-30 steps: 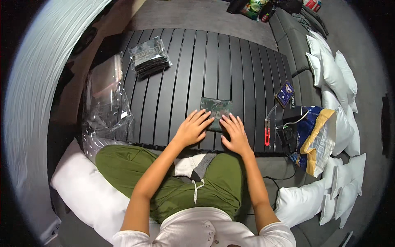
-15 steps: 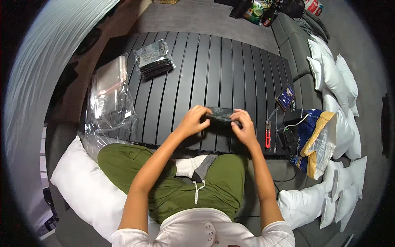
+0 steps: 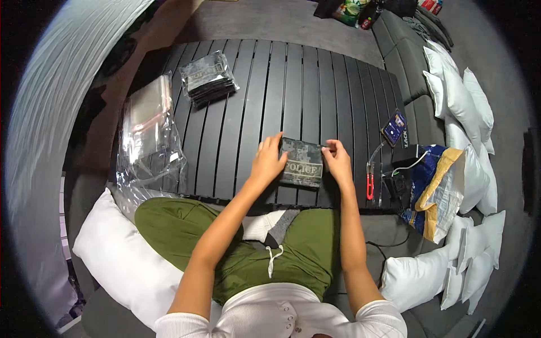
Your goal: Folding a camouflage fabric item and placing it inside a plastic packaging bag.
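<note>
A flat, square camouflage-patterned pouch (image 3: pixel 302 155) with a pale lettered band lies face up at the near middle of the table, between my hands. My left hand (image 3: pixel 267 161) grips its left edge, thumb on top and fingers along the side. At its upper right edge, the bent fingers of my right hand (image 3: pixel 338 162) pinch the corner. To the far left sits a stack of similar camouflage pouches (image 3: pixel 208 79) in clear plastic sleeves. Left of that stack lies a pile of clear plastic bags (image 3: pixel 149 127).
All these things lie on a black slatted table (image 3: pixel 248 118). On its right are a phone (image 3: pixel 394 128), a red-handled cutter (image 3: pixel 369 185) and a black box with a cable (image 3: pixel 407 155). A blue and gold bag (image 3: pixel 434 197) and white pillows (image 3: pixel 414 281) sit beyond the table's right edge.
The pouch has tipped from nearly edge-on, held up, to lying with its lettered face upward. My hands have shifted to its left and right edges.
</note>
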A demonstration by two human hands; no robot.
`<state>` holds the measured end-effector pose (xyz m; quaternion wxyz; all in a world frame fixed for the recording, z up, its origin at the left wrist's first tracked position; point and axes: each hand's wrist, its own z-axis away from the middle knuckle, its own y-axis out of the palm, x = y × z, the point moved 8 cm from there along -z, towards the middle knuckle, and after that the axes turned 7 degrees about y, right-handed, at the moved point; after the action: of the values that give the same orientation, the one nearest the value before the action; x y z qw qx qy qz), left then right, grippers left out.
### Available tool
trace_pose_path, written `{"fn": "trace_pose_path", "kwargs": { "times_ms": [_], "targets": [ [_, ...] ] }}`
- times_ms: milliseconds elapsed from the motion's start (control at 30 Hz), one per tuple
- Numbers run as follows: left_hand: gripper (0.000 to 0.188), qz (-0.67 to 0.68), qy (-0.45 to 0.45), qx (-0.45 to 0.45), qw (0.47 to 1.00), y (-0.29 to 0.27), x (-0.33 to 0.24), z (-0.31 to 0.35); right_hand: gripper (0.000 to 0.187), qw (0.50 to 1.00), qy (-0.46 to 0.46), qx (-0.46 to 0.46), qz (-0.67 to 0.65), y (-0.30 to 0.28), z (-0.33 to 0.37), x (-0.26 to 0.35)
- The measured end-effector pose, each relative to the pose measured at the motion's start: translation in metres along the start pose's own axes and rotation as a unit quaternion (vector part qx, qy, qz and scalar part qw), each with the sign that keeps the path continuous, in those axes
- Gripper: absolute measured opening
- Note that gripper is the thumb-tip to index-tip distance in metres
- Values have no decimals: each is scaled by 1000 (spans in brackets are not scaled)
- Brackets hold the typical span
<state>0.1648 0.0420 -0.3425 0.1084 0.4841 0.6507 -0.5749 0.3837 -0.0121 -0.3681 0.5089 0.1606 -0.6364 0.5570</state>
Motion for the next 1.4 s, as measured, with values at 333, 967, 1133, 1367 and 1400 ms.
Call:
{"fn": "trace_pose_path", "kwargs": {
  "times_ms": [333,967,1133,1367,1400],
  "targets": [
    [39,147,-195,37,969,-3,11,61,32,995,60,8,82,-5,78,-3],
    [24,-55,137,3,989,-11,-31,66,19,948,-264,-68,165,2,114,42],
    [31,-95,85,-34,991,-26,-27,74,25,936,-287,-106,176,19,127,61],
    [23,-112,-47,-190,974,-117,6,99,29,935,-268,-66,223,44,133,63],
    [21,-123,-65,-215,967,-142,12,106,29,936,-266,-65,220,45,133,59]
  ]
}}
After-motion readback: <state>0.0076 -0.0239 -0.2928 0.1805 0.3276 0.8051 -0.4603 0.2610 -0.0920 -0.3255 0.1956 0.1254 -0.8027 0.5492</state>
